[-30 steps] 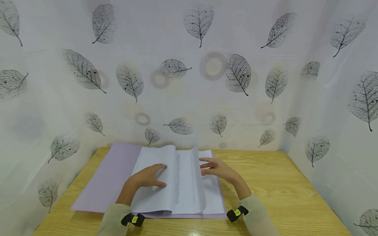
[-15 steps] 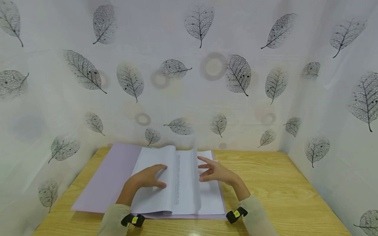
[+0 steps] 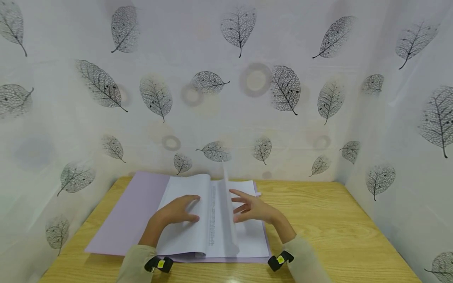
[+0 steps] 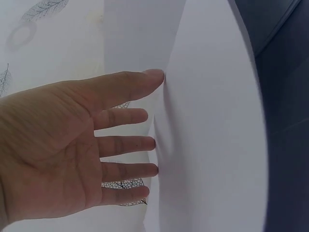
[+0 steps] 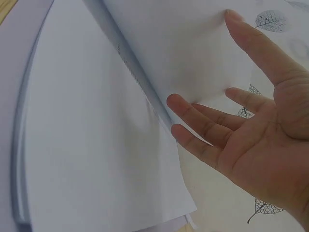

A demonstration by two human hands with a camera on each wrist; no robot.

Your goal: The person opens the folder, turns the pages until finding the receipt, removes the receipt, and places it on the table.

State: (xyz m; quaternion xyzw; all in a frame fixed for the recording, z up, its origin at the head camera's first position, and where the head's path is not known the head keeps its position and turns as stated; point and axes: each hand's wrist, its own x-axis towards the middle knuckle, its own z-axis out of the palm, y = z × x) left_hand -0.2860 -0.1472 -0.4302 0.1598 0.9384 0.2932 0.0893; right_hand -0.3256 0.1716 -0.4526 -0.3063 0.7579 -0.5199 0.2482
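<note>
A lavender folder [image 3: 131,220] lies spread on the table with white sheets inside. My left hand [image 3: 177,211] rests on the turned sheets [image 3: 184,241] at the left, thumb and fingers spread; in the left wrist view its fingertips touch the white paper [image 4: 212,121]. One sheet [image 3: 229,224] stands nearly upright in the middle, seen almost edge-on. Behind it, on its right side, my right hand [image 3: 256,209] has its fingers extended against the paper, as the right wrist view shows on the sheet's face [image 5: 188,53]. More white sheets [image 3: 253,237] lie flat below the right hand.
The wood-grain table [image 3: 339,232] extends to the right of the folder. A white curtain [image 3: 226,122] printed with leaves hangs behind it and on both sides. A small lavender tab [image 3: 258,193] sticks out at the folder's right edge.
My right hand has moved left, and the sheet has swung from leaning right to nearly upright. The left hand has stayed almost still on the left-hand sheets.
</note>
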